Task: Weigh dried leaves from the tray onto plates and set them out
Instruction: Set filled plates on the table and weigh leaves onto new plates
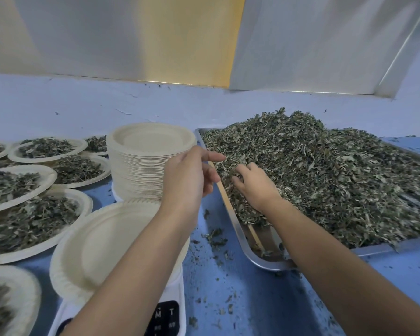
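Already, several filled plates point(87, 207) lay set out at the left of the worktop, while the plate point(102, 243) on the scale point(165, 316) was bare, beside a tall stack of unused plates point(136, 175). The left hand point(187, 175) hovered, its grip released and holding nothing. The right hand point(255, 183) had its grip curled round dried leaves point(325, 180) heaped on the tray point(386, 249), so much weighing seemingly remained.

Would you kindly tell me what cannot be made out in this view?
Scale readout: head view, covered by the left forearm.
Right hand's fingers: head view, tips sunk in dried leaves; amount gripped hidden.
Bottom-left plate: head view, blurred, cut by the frame edge.
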`<state>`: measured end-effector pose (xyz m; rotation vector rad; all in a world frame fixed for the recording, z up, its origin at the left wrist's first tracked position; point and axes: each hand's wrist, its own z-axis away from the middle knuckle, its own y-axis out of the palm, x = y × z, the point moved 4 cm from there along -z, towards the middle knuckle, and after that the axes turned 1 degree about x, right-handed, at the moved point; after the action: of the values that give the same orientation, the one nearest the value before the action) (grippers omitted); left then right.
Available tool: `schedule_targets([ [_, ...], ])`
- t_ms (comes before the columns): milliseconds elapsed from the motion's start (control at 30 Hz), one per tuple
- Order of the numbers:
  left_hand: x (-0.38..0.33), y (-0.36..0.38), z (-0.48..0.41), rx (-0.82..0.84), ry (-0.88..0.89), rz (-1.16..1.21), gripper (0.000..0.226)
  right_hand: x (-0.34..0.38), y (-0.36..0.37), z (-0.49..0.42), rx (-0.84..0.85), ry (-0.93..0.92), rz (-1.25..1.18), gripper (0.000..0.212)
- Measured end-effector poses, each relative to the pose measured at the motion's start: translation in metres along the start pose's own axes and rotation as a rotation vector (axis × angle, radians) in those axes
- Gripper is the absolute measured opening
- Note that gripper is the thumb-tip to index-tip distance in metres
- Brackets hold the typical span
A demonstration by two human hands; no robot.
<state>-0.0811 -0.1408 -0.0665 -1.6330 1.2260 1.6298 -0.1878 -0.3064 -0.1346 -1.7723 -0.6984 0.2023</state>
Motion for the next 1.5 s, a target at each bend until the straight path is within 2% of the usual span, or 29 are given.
schedule_targets([
  [133,0.001,-0.002,0.000,-0.006,-0.002,-0.011,0.036,-0.011,-0.014,-0.001,-0.136,0.105,-0.275,0.031],
  [267,0.001,-0.002,-0.001,-0.002,-0.022,-0.010,0.035,-0.022,-0.031,-0.001,-0.294,0.203,-0.437,0.031],
  [367,0.001,0.001,-0.001,0.004,-0.037,0.003,0.034,-0.029,-0.041,0.004,-0.392,0.323,-0.674,0.036],
  [567,0.010,0.008,0.001,0.032,-0.109,-0.009,0.035,-0.032,-0.042,0.016,-0.353,0.719,-1.339,0.036],
  [667,0.014,0.008,0.002,0.026,-0.149,0.001,0.036,-0.031,-0.043,0.023,-0.324,0.843,-1.441,0.042],
  [767,0.015,0.002,0.001,-0.012,-0.183,-0.016,0.035,-0.023,-0.050,0.027,-0.286,0.802,-1.471,0.041],
  [833,0.016,-0.005,0.001,-0.030,-0.206,-0.050,0.035,-0.016,-0.056,0.032,-0.275,0.800,-1.587,0.037],
  [933,0.014,-0.020,0.002,-0.074,-0.234,-0.052,0.032,0.003,-0.068,0.038,-0.271,0.706,-1.717,0.034],
  [1100,0.006,-0.046,0.009,-0.124,-0.237,0.050,0.025,0.055,-0.079,0.049,-0.110,0.549,-1.842,0.024],
  [1167,0.002,-0.057,0.013,-0.129,-0.230,0.101,0.026,0.077,-0.079,0.051,-0.048,0.500,-1.858,0.027],
  [1300,-0.008,-0.076,0.021,-0.176,-0.256,0.313,0.033,0.123,-0.068,0.056,0.062,0.437,-1.806,0.037],
  [1400,-0.015,-0.083,0.026,-0.228,-0.227,0.376,0.040,0.152,-0.058,0.062,-0.001,0.422,-1.603,0.035],
  [1500,-0.019,-0.082,0.031,-0.212,-0.207,0.441,0.036,0.181,-0.050,0.070,-0.082,0.318,-1.475,0.020],
])
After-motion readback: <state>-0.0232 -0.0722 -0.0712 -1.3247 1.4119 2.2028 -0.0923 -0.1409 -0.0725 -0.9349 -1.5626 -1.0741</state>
